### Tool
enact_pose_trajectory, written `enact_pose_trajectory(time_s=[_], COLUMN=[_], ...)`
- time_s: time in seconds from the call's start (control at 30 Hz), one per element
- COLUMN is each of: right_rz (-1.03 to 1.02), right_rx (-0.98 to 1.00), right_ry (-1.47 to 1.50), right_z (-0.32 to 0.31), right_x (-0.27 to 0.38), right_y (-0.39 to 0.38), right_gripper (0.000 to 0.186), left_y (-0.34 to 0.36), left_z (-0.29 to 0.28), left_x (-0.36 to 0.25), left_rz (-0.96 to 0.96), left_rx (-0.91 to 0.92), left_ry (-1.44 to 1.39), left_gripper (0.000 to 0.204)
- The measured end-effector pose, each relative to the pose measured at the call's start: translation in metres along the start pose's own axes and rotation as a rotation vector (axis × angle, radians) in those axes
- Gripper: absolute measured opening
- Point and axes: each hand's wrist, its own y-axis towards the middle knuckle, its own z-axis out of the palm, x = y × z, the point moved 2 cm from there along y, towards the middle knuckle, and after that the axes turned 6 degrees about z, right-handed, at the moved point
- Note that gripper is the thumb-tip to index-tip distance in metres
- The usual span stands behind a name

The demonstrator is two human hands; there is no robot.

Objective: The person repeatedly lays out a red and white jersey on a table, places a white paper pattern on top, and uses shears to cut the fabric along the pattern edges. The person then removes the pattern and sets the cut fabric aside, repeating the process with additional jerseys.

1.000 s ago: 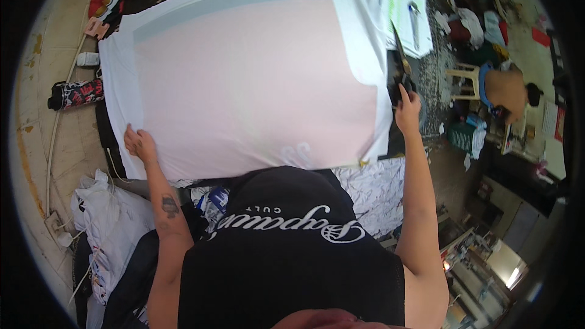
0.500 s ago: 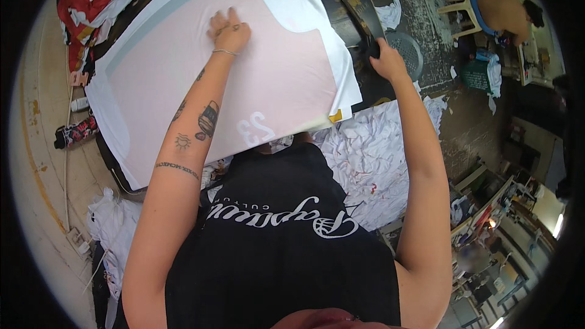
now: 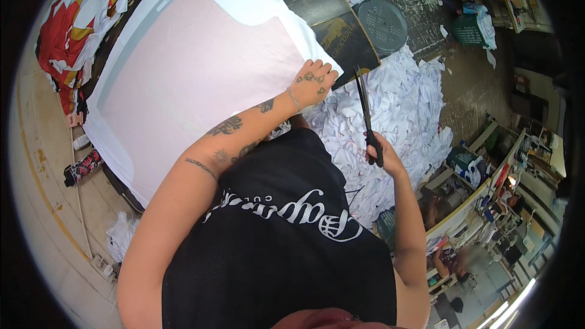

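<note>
Pale pink sheet (image 3: 189,79) with white border, black scissors (image 3: 367,122), white scraps (image 3: 402,116), red-yellow cloth (image 3: 70,30).

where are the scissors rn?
Head view, right of centre: the scissors are in the right hand, blades pointing up, over the heap of white scraps, just right of the left hand pressing the pink sheet.

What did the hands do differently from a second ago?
The left hand slid from the near left edge of the white and pink sheet across to its right corner. The right hand pulled back from the sheet, scissors still gripped. The sheet stays flat.
</note>
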Motion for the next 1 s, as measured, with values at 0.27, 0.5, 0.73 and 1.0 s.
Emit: enact_pose_trajectory(time_s=[0.27, 0.5, 0.73, 1.0], right_rz=[-0.027, 0.042, -0.028, 0.006], right_rx=[0.029, 0.200, 0.181, -0.104], right_ry=[0.038, -0.037, -0.111, -0.196], right_z=[0.025, 0.034, 0.067, 0.084], right_x=[-0.055, -0.076, -0.030, 0.021], right_y=[-0.040, -0.058, -0.008, 0.014], right_gripper=[0.076, 0.090, 0.087, 0.060], left_y=[-0.056, -0.091, -0.098, -0.100], left_z=[-0.025, -0.013, -0.019, -0.081], left_x=[0.004, -0.006, -0.014, 0.090], left_rz=[0.117, 0.115, 0.010, -0.054], left_rx=[-0.023, -0.047, -0.067, -0.313], left_ry=[-0.110, 0.039, -0.080, 0.085], left_gripper=[0.021, 0.027, 0.021, 0.028])
